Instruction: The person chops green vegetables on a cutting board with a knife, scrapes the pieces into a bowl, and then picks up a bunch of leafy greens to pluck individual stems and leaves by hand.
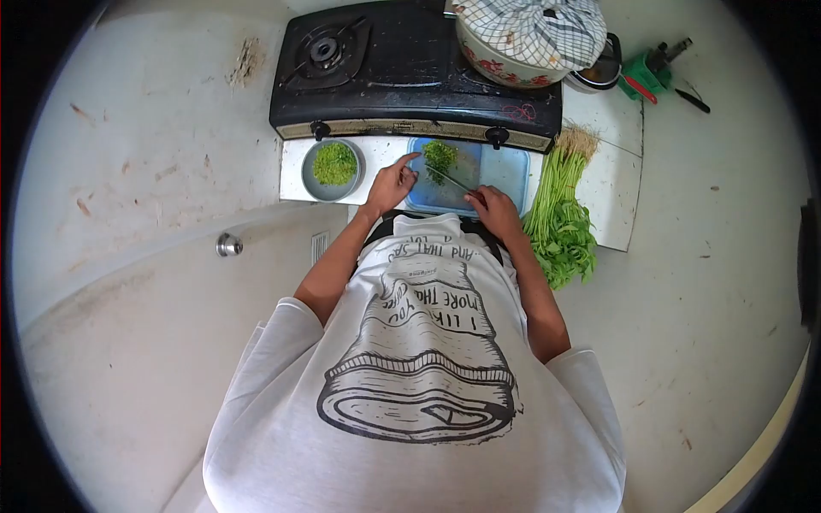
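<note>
Resting on a blue board [466,184] on a white counter [611,184], a small heap of chopped greens [440,156] lies loose and finely cut, bright at the top and darker lower down, toward the board's left side. A slim knife [449,179] crosses the lower part of the heap at a slant, its handle end toward the person's right.

The right hand [494,209] is closed around the handle, back of the hand up, fingers reaching in over the board's near side. The left hand [395,184] is partly open at the board's left edge, forefinger stretched toward the greens and thumb apart from it, with nothing visible in its hold. Both bare forearms reach forward from a white printed T-shirt [428,342].

To the left sits a round bowl [307,175] of chopped greens; to the right, a long bunch of leafy stems [560,205], roots pointing away, hangs past the counter's near edge. A black stove [410,77] stands close behind the board, bearing a floral pot [513,75] topped by a checkered cloth [543,30]. A green holder [643,75] with utensils stands farther right.
</note>
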`<action>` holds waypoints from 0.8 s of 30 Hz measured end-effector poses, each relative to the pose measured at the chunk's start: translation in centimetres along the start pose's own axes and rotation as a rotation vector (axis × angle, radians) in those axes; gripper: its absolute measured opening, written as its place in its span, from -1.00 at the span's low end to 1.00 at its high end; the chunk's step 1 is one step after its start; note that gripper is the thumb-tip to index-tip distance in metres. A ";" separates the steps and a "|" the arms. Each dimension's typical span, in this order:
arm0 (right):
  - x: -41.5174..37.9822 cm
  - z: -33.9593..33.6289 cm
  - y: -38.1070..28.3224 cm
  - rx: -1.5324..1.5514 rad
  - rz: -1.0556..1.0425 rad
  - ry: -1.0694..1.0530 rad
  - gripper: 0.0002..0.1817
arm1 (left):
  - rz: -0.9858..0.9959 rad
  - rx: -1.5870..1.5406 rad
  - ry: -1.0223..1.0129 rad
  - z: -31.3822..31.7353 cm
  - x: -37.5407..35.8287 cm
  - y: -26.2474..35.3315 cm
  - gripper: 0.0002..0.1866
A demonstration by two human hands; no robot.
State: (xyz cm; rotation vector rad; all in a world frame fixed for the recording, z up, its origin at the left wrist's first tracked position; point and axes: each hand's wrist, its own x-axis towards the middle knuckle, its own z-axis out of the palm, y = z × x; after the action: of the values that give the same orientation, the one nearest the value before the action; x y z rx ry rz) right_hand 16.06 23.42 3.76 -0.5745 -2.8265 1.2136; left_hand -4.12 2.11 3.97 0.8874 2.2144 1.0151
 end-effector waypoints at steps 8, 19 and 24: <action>1.0 -0.3 1.8 -0.229 -0.089 -0.269 -0.51 | -0.237 -0.273 0.278 1.5 -5.5 -0.9 -0.56; 6.1 0.0 -0.5 -0.277 -0.034 -0.189 -0.49 | -0.342 -0.279 0.318 3.0 -9.5 -0.8 -0.62; 6.1 -0.6 -0.6 -0.255 -0.033 -0.225 -0.47 | -0.317 -0.319 0.267 2.5 -8.6 -0.5 -0.62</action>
State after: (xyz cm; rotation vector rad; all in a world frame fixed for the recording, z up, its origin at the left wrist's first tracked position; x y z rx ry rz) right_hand 10.30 25.53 3.77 -0.4189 -3.1942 0.9758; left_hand 2.92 -3.40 3.85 0.2615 2.2221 1.3372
